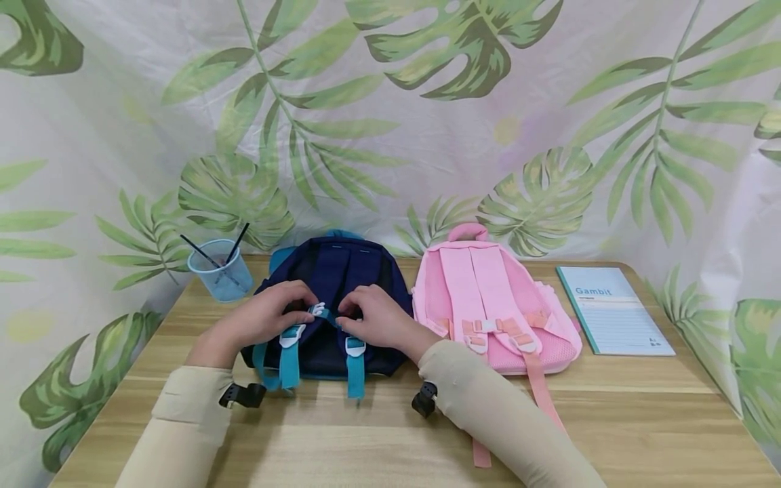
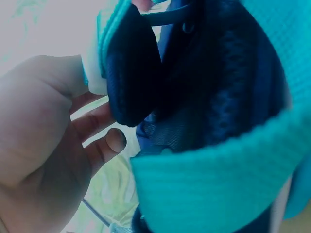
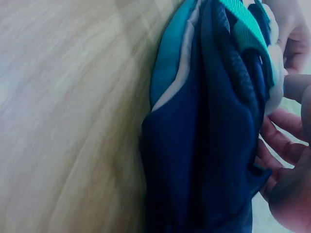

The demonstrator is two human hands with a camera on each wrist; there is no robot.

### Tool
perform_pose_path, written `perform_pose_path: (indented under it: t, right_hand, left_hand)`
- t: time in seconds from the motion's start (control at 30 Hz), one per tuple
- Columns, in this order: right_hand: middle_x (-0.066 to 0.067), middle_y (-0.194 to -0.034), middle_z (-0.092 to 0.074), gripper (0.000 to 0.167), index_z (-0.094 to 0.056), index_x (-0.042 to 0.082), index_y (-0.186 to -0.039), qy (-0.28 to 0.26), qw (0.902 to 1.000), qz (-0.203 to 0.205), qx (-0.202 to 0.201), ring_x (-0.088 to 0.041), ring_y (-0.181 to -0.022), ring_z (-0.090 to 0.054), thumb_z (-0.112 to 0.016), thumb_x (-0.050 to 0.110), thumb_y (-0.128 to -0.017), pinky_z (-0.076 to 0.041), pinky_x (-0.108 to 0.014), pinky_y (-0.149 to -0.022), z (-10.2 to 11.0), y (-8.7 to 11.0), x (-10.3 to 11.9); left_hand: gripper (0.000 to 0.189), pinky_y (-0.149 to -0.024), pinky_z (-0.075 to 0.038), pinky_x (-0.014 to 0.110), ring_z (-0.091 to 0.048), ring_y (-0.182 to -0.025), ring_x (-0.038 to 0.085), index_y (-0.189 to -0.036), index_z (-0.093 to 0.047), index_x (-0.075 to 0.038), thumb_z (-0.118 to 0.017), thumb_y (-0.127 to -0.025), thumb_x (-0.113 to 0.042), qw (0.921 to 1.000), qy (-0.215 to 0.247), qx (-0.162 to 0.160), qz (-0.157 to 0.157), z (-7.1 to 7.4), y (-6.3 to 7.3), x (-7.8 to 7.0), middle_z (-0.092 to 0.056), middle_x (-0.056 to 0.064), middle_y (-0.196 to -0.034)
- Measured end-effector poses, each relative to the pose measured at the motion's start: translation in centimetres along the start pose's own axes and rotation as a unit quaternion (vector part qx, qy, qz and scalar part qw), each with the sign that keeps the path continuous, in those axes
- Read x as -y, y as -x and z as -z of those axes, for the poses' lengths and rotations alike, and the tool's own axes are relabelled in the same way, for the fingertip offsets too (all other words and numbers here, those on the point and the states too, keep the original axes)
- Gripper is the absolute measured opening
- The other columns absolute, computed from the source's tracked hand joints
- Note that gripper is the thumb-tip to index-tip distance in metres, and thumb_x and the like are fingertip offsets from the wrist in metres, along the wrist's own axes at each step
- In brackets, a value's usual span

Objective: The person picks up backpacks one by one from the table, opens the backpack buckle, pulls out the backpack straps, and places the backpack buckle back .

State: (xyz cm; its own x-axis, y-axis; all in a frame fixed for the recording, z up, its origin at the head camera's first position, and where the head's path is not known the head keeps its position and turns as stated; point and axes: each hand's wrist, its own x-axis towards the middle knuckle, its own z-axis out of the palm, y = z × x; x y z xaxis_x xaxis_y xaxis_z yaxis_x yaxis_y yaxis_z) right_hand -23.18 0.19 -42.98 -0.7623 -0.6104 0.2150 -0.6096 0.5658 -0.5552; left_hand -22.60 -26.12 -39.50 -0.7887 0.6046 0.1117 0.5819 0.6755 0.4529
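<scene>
A navy backpack (image 1: 366, 271) with teal webbing lies on the table, its shoulder straps facing up. At its middle, my left hand (image 1: 262, 315) pinches a white buckle (image 1: 318, 309) on the short cross strap. My right hand (image 1: 383, 318) pinches the teal cross strap (image 1: 329, 316) close to the buckle's right side. Two white strap adjusters (image 1: 355, 347) with hanging teal ends sit below the hands. In the left wrist view, teal webbing (image 2: 209, 189) covers the foreground; the buckle is hidden there. The right wrist view shows the backpack's side (image 3: 194, 160) and curled fingers beyond it.
A pink backpack (image 1: 451, 271) lies right beside the navy one, its loose strap (image 1: 545, 393) trailing under the right forearm. Farther right lies a notebook (image 1: 616, 318). At the back left stands a blue mesh cup (image 1: 228, 281) holding two dark sticks. A leaf-print curtain (image 1: 427, 169) hangs behind.
</scene>
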Motion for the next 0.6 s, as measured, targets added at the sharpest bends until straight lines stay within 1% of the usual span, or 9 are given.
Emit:
perform_pose_path:
  t: [0.17, 0.33, 0.43, 0.6]
  right_hand:
    - [-0.002, -0.116, -0.076, 0.029, -0.079, 0.012, -0.119, 0.030, 0.9993, -0.023, 0.003, -0.020, -0.107, -0.060, -0.076, 0.034, -0.100, -0.048, -0.032, -0.096, -0.3, -0.8, 0.8]
    - [-0.001, -0.118, -0.075, 0.031, -0.080, 0.014, -0.121, 0.060, 0.9972, -0.043, 0.009, -0.019, -0.104, -0.058, -0.078, 0.037, -0.100, -0.048, -0.031, -0.094, -0.5, -1.2, 1.4]
    - [-0.001, -0.116, -0.075, 0.029, -0.080, 0.015, -0.121, 0.064, 0.9968, -0.047, 0.006, -0.018, -0.103, -0.059, -0.078, 0.035, -0.100, -0.048, -0.030, -0.093, -0.7, -1.4, 1.6]
    - [-0.001, -0.114, -0.075, 0.028, -0.080, 0.014, -0.120, 0.064, 0.9969, -0.045, 0.000, -0.018, -0.104, -0.061, -0.077, 0.035, -0.101, -0.049, -0.030, -0.093, -1.0, -1.5, 1.6]
  left_hand:
    - [0.013, -0.086, -0.055, 0.034, -0.060, -0.095, 0.012, -0.114, -0.072, -0.016, -0.075, -0.102, -0.013, 1.0000, -0.004, -0.008, 0.003, 0.6, 0.1, -0.2, -0.070, -0.002, -0.110]
    - [0.014, -0.085, -0.056, 0.034, -0.061, -0.094, 0.012, -0.113, -0.071, -0.017, -0.076, -0.101, -0.011, 0.9995, -0.001, -0.026, -0.017, 1.0, 0.2, -0.2, -0.070, -0.003, -0.110]
    - [0.015, -0.086, -0.057, 0.036, -0.061, -0.095, 0.012, -0.112, -0.072, -0.018, -0.077, -0.100, -0.011, 0.9992, -0.005, -0.034, -0.023, 1.0, 0.2, -0.3, -0.071, -0.003, -0.110]
    - [0.015, -0.088, -0.056, 0.038, -0.060, -0.097, 0.013, -0.113, -0.072, -0.018, -0.077, -0.100, -0.012, 0.9993, -0.005, -0.034, -0.013, 1.1, 0.2, -0.4, -0.071, -0.004, -0.111]
